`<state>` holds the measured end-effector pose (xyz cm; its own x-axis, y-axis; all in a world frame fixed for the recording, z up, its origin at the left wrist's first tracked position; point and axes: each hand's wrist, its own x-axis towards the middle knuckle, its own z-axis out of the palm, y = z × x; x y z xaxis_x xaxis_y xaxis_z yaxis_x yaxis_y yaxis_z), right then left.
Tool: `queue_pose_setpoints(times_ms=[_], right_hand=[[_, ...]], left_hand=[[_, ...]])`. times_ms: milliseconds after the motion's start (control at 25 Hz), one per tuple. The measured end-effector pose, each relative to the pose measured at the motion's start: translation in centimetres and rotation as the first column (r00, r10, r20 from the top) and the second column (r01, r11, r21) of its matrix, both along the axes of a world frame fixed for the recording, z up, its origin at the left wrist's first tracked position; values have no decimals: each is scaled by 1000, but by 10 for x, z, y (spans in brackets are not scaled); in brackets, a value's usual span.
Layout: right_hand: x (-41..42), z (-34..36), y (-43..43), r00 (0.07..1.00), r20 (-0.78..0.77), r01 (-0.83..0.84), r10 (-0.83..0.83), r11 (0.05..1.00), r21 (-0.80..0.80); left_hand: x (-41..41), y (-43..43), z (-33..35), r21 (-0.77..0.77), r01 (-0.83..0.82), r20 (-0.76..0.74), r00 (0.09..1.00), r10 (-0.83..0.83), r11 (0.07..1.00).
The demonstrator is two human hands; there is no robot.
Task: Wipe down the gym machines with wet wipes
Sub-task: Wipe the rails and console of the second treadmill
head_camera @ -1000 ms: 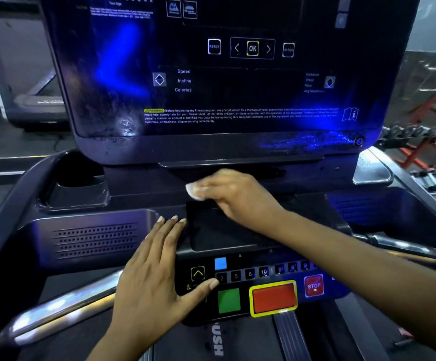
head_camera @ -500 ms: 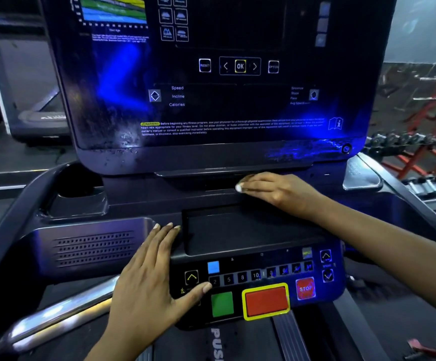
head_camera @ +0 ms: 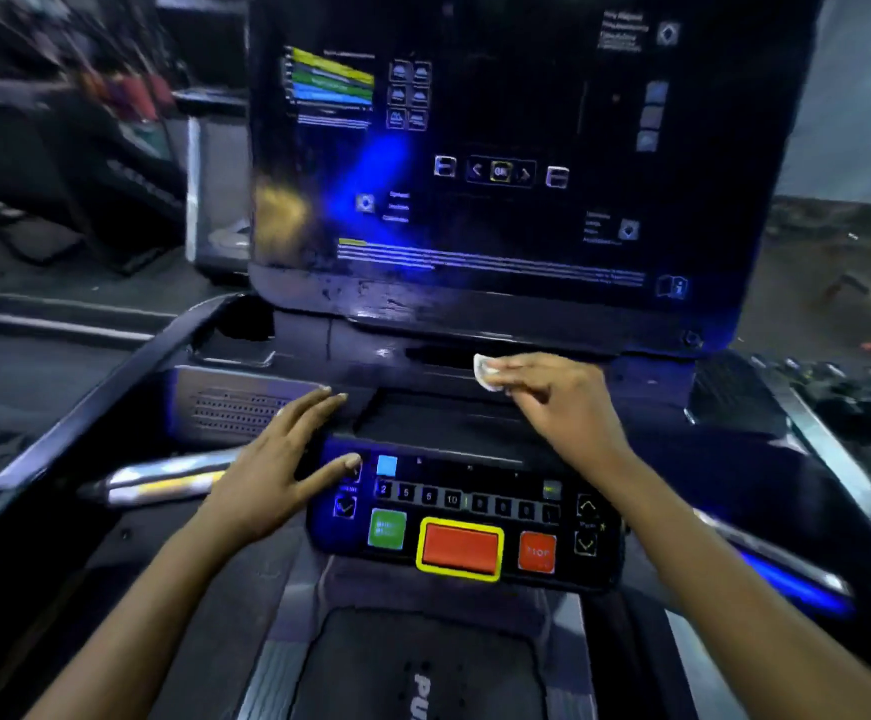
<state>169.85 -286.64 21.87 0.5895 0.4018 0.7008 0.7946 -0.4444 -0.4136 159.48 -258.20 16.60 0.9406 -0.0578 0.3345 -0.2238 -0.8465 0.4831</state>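
White wet wipe [head_camera: 486,374] bunched, poking leftward, pinched by right hand [head_camera: 552,407], left hand [head_camera: 277,462] flat on console [head_camera: 438,433]

A gym: a treadmill console [head_camera: 501,210] with lit buttons, its belt [head_camera: 423,662] just below, dark machines [head_camera: 126,163] left of it, blurred weights [head_camera: 849,387] right.

Dim gym with grey wall [head_camera: 859,96], dark floor [head_camera: 33,371].

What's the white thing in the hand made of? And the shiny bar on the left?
The white wipe in the right hand looks like soft, thin cloth or paper: it crumples where it is pinched. The shiny bar is probably polished metal, since it mirrors light.
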Motion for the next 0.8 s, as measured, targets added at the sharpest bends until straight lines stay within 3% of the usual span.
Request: queue_pose_setpoints(times_ms=[160, 320, 440, 560, 800], right_hand=[[-32, 7, 39, 955, -158, -226, 252, 960, 166], [-78, -5, 90, 810, -219, -513, 544, 838, 185], [-124, -31, 138, 657, -226, -711, 719, 691, 132], [-190, -54, 186, 449, -290, -875, 845, 481, 46], [-382, -92, 241, -4, -408, -998, 913, -30, -57]], left_hand=[[-66, -12, 7, -77, -246, 78, 965, 252, 966], [-168, -18, -9, 22, -516, -66, 854, 517, 856], [-261, -26, -30, 106, -730, -227, 643, 731, 675], [-357, -49, -53, 154, -895, -333, 351, 875, 418], [-528, -133, -89, 156, -982, -465, -167, 869, -105]])
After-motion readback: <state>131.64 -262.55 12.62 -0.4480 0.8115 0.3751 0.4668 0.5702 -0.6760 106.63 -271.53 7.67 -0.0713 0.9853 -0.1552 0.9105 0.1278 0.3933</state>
